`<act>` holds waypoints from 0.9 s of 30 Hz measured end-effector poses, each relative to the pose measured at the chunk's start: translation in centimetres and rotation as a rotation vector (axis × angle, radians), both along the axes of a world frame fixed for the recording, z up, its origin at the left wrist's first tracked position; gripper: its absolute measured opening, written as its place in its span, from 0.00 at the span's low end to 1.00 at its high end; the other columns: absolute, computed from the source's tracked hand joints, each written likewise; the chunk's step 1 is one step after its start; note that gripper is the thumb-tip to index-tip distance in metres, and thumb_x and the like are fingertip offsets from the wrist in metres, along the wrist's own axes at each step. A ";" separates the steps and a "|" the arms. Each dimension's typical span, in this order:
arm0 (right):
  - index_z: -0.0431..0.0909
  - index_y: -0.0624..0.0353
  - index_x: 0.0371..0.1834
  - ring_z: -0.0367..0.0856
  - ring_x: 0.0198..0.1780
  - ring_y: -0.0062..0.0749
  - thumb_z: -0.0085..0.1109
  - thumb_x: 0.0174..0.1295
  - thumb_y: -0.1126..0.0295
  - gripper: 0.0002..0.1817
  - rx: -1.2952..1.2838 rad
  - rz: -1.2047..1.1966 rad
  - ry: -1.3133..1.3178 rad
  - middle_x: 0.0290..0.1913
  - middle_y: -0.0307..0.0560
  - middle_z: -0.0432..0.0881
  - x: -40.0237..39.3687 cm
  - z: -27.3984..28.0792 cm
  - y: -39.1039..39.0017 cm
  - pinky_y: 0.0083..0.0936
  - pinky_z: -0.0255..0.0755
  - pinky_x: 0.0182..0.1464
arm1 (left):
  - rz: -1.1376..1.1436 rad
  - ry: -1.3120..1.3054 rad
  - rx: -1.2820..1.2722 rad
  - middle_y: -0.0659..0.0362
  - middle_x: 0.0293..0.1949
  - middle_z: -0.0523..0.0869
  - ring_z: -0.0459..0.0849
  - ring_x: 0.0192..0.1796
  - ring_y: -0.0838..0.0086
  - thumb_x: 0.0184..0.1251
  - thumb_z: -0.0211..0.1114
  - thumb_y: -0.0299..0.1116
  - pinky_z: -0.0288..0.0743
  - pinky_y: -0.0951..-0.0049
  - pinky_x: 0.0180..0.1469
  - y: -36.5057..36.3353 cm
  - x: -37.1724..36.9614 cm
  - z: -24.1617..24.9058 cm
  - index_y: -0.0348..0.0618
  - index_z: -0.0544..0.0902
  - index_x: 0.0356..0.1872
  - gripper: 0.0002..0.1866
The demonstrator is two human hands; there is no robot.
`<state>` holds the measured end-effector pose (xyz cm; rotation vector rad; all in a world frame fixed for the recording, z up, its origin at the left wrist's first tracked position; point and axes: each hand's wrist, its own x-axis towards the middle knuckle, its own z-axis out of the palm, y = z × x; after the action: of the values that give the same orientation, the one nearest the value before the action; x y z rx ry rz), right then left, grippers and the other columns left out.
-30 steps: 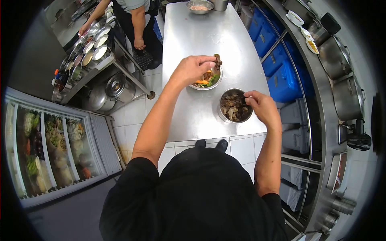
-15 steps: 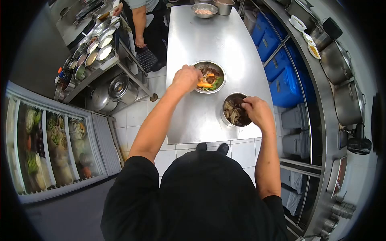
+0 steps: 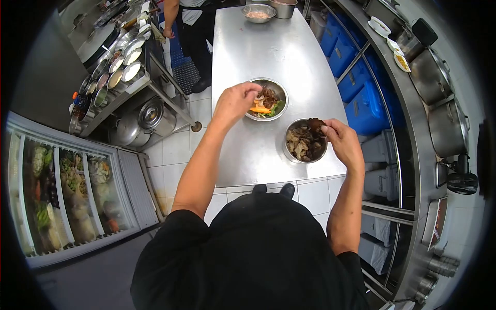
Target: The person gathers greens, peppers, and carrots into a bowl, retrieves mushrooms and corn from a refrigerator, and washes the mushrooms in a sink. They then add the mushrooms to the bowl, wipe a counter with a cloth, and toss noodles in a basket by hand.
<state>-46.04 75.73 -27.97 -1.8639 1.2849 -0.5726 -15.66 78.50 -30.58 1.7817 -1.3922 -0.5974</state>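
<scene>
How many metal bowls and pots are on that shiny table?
4: a bowl by the left hand, a pot by the right hand, plus another bowl and another pot at the far end of the table.

Restaurant-type kitchen: steel worktable [image 3: 248,155], large lidded stockpots [image 3: 431,77], rows of ingredient containers [image 3: 116,70], glass-topped vegetable chiller [image 3: 77,191].

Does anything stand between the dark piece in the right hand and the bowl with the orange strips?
Nothing visible: between the dark piece, held in the right hand over the steel pot, and the bowl lies only bare tabletop. The left hand is at the bowl's far side.
</scene>
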 end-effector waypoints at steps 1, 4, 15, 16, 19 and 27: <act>0.82 0.67 0.45 0.74 0.32 0.19 0.58 0.69 0.71 0.10 -0.006 -0.006 -0.010 0.31 0.38 0.82 0.0 0.0 0.0 0.20 0.71 0.39 | 0.007 -0.073 0.057 0.55 0.37 0.90 0.88 0.39 0.67 0.68 0.61 0.34 0.79 0.67 0.45 -0.1 0.4 0.4 0.46 0.88 0.48 0.12; 0.82 0.66 0.46 0.74 0.32 0.19 0.58 0.69 0.71 0.10 -0.028 -0.023 -0.038 0.31 0.37 0.82 0.3 -0.1 0.0 0.20 0.71 0.38 | -0.038 -0.173 0.008 0.55 0.38 0.90 0.87 0.38 0.69 0.68 0.62 0.35 0.80 0.67 0.45 -0.4 -0.1 -0.1 0.46 0.88 0.48 0.12; 0.82 0.64 0.49 0.80 0.32 0.27 0.57 0.70 0.68 0.12 -0.009 -0.013 -0.077 0.30 0.49 0.84 1.6 0.9 0.5 0.27 0.74 0.40 | -0.493 0.782 0.229 0.62 0.36 0.87 0.83 0.36 0.82 0.66 0.70 0.40 0.73 0.81 0.35 0.9 -8.1 -0.9 0.40 0.83 0.47 0.16; 0.82 0.64 0.49 0.80 0.32 0.28 0.57 0.69 0.68 0.12 -0.028 -0.035 -0.091 0.30 0.49 0.84 1.5 0.7 0.6 0.27 0.75 0.40 | -0.488 0.820 0.248 0.62 0.35 0.87 0.82 0.35 0.84 0.66 0.70 0.39 0.71 0.83 0.33 1.0 -8.0 -0.7 0.39 0.83 0.45 0.14; 0.81 0.63 0.48 0.81 0.32 0.30 0.60 0.67 0.70 0.11 -0.127 -0.062 -0.126 0.30 0.49 0.84 1.5 0.8 1.2 0.28 0.75 0.39 | -0.449 0.843 0.242 0.63 0.33 0.86 0.82 0.34 0.84 0.66 0.69 0.36 0.68 0.83 0.29 1.0 -7.6 -1.0 0.40 0.83 0.43 0.11; 0.82 0.62 0.45 0.85 0.34 0.35 0.65 0.63 0.68 0.11 -0.204 -0.011 0.014 0.33 0.53 0.86 2.7 1.3 2.5 0.29 0.76 0.39 | -0.484 0.814 0.129 0.62 0.32 0.85 0.83 0.35 0.84 0.68 0.67 0.34 0.68 0.83 0.27 1.2 -8.0 -1.4 0.40 0.81 0.40 0.09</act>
<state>-43.33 78.26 -26.68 -2.0310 1.2863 -0.7201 -23.62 79.69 -31.95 1.0501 -1.1853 -1.4957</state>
